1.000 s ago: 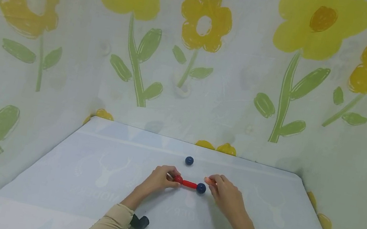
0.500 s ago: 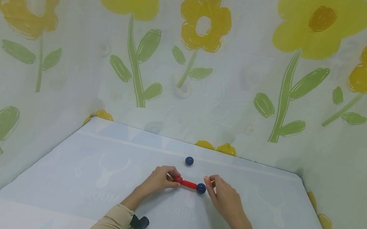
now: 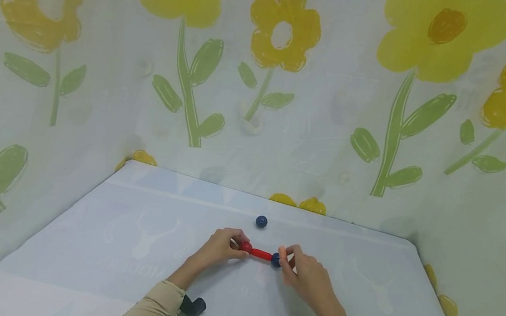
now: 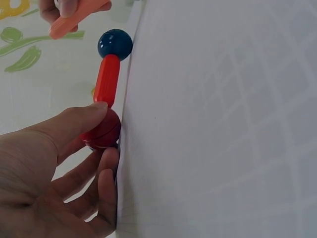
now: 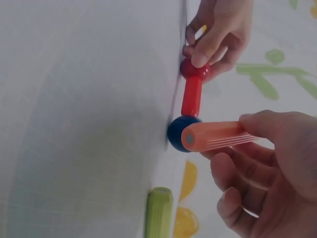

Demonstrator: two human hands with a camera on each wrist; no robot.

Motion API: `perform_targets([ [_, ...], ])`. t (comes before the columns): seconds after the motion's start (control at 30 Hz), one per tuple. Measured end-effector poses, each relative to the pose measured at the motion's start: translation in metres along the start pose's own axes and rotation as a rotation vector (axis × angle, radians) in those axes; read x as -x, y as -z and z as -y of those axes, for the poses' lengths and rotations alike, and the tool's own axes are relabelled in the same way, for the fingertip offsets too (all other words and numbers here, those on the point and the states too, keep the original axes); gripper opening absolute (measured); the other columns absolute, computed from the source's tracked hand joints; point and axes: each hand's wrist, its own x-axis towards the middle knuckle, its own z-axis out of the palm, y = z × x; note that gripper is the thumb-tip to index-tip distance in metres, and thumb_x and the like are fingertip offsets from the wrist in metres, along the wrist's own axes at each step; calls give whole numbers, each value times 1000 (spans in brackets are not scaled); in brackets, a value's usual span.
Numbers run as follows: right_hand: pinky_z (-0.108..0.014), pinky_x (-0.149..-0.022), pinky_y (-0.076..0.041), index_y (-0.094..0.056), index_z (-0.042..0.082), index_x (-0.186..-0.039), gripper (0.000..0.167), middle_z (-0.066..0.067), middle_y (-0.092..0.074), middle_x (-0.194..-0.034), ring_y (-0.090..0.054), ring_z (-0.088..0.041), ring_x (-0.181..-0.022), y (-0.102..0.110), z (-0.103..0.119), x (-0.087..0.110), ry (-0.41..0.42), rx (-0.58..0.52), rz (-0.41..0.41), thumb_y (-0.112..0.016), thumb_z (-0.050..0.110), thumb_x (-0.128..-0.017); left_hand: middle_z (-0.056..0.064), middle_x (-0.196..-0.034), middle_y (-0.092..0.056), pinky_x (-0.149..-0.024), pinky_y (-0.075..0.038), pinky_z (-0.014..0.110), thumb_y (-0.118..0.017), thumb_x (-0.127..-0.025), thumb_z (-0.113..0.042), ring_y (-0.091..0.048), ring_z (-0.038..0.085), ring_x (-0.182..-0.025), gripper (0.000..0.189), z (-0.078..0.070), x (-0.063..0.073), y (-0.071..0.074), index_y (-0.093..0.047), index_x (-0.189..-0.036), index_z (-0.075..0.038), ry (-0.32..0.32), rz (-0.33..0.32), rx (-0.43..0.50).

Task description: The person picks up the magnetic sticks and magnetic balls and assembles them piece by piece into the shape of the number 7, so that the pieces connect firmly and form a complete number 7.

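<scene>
My left hand (image 3: pixel 219 245) pinches a red ball (image 4: pixel 105 130) between thumb and fingers, low over the table. A red magnetic rod (image 3: pixel 261 254) joins that ball to a dark blue ball (image 4: pixel 115 44) at its other end. In my right hand (image 3: pixel 310 281), thumb and fingers pinch an orange magnetic rod (image 5: pixel 218 136) with a grey disc in its end. That end overlaps the blue ball in the right wrist view; in the left wrist view the orange rod (image 4: pixel 74 20) appears beyond the ball.
A second dark blue ball (image 3: pixel 261 221) lies farther back on the white table (image 3: pixel 81 240). The right wrist view also has a green rod (image 5: pixel 159 213) on the table near the right hand. Flower-printed cloth (image 3: pixel 305 150) walls the table at the back and sides.
My right hand has moved slightly left and down, bringing the orange rod from beside the joined blue ball to overlapping it. The left hand and the red pieces stay in place.
</scene>
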Motion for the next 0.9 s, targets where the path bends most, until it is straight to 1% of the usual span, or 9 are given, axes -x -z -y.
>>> perform_targets([
  [0.13,-19,-50,-39,-58,12,-115,31,4,-57,-70,-45,-9,-53,-1,1,2,-8,-9,27,-68,30,-92,0,-99,-71,-74,-54,25,-78,-83,-20,-61,12,-84,24,0,0,0,-71,-106,-16,-2,3,-1],
  [0.43,-20,-49,-39,-57,13,-114,29,5,-52,-62,-45,-10,-50,-7,-2,4,-25,-30,42,-65,32,-94,1,-99,-71,-72,-53,24,-78,-83,-19,-61,12,-84,24,1,0,0,-71,-105,-16,-5,8,9],
  [0.67,-21,-50,-40,-59,13,-113,28,5,-53,-62,-47,-11,-52,-13,-5,4,-51,-77,74,-64,33,-94,0,-99,-71,-73,-53,23,-78,-83,-19,-61,12,-84,24,1,0,0,-71,-106,-16,-8,9,9],
  [0.9,-23,-51,-42,-59,12,-111,28,5,-55,-63,-49,-11,-54,-15,-4,5,-71,-109,96,-64,34,-94,1,-99,-71,-71,-52,22,-78,-83,-19,-61,11,-83,24,0,0,1,-71,-106,-15,-13,2,-5],
])
